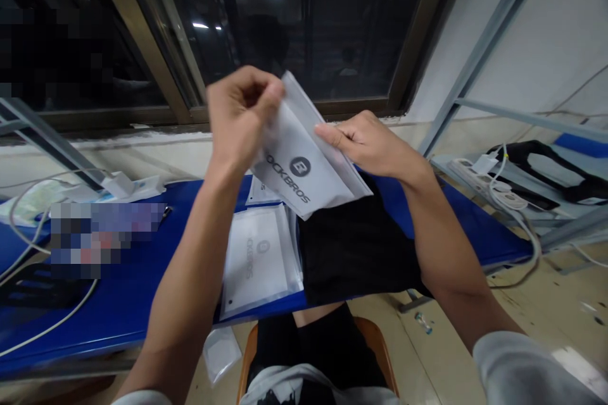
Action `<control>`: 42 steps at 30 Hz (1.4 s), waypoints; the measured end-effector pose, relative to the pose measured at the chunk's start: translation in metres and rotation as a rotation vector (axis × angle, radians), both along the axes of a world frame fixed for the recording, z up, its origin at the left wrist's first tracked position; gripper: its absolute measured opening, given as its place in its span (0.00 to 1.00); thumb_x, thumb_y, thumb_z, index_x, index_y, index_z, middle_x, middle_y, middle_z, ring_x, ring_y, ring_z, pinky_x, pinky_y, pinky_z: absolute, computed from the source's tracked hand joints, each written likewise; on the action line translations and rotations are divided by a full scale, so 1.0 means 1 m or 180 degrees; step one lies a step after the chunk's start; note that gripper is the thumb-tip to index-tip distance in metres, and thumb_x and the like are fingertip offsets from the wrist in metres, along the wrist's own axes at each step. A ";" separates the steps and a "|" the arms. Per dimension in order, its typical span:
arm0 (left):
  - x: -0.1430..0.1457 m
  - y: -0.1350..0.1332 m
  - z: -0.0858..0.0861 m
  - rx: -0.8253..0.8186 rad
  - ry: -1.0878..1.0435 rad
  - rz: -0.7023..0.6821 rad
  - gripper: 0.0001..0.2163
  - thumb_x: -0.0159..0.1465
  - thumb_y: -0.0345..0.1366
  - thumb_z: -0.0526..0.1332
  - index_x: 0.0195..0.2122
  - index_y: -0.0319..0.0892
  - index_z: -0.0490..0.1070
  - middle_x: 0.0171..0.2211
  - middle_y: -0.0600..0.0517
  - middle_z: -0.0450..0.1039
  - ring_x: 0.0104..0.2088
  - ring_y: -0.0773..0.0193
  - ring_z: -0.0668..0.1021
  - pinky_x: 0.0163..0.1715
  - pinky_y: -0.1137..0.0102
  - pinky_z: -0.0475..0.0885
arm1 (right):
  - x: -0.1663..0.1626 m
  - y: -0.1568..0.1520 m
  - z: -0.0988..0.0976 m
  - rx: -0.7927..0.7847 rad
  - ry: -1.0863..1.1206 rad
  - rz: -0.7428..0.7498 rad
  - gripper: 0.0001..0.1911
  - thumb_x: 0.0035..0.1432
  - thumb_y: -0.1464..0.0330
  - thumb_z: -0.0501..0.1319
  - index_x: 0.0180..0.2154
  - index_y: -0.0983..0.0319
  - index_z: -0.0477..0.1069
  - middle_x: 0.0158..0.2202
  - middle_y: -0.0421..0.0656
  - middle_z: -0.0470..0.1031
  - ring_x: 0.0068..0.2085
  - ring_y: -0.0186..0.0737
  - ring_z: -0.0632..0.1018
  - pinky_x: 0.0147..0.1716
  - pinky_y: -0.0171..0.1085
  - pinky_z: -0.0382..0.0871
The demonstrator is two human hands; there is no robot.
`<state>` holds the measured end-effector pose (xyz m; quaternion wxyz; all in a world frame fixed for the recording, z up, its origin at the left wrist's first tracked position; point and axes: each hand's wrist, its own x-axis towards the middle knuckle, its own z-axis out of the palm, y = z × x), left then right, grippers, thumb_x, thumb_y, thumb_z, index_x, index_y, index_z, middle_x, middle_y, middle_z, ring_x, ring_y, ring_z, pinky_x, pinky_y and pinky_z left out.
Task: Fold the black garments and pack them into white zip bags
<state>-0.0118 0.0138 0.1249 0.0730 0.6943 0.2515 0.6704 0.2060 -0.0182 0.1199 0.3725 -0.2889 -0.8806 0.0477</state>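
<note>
Reaching with left arm (190, 278) from seven o'clock, right arm (453, 256) from four; pinching with left hand (240, 107), at eleven, curling fingers (249, 79); gripping with right hand (373, 142), at two, pointing thumb (332, 135) toward nine.

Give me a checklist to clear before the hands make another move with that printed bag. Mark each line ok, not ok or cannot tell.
1. Left hand has a grip: ok, pinching the printed bag near its upper corner.
2. Right hand has a grip: ok, thumb on the bag's long edge.
3. Bag's mouth open: cannot tell.
4. Black cloth on the blue table: ok, lying partly beneath the raised bag in view.
5. Other printed bags on the table: ok, left of the cloth.
6. All plastic kept on the table: not ok, a clear piece lies below its edge.
</note>
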 end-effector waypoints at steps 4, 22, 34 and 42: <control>-0.034 0.005 0.015 0.0356 -0.0592 0.0448 0.07 0.62 0.30 0.71 0.29 0.39 0.75 0.23 0.59 0.66 0.25 0.74 0.64 0.27 0.73 0.62 | 0.003 -0.005 0.002 -0.0195 -0.0199 0.0286 0.34 0.69 0.46 0.51 0.18 0.60 0.65 0.15 0.37 0.62 0.21 0.33 0.65 0.27 0.37 0.61; -0.055 0.004 0.017 0.0846 -0.0488 0.0866 0.13 0.65 0.44 0.69 0.32 0.39 0.75 0.28 0.58 0.66 0.32 0.73 0.68 0.34 0.72 0.66 | 0.002 -0.016 0.009 -0.0206 0.0623 0.0188 0.12 0.68 0.58 0.60 0.48 0.53 0.78 0.39 0.40 0.81 0.32 0.38 0.78 0.31 0.38 0.73; -0.038 0.011 0.015 0.1006 -0.0331 0.0468 0.18 0.60 0.50 0.70 0.32 0.37 0.74 0.27 0.57 0.66 0.29 0.73 0.66 0.30 0.73 0.61 | -0.003 -0.004 0.004 0.0112 0.0855 0.0331 0.12 0.67 0.64 0.60 0.51 0.55 0.77 0.46 0.40 0.81 0.41 0.40 0.81 0.39 0.38 0.78; -0.036 0.007 0.018 0.1197 -0.0386 0.0301 0.17 0.58 0.48 0.72 0.31 0.37 0.78 0.25 0.55 0.68 0.28 0.71 0.68 0.29 0.72 0.61 | -0.001 -0.006 0.005 0.0014 0.1033 0.0386 0.09 0.61 0.63 0.68 0.44 0.56 0.80 0.39 0.40 0.82 0.34 0.38 0.81 0.31 0.37 0.78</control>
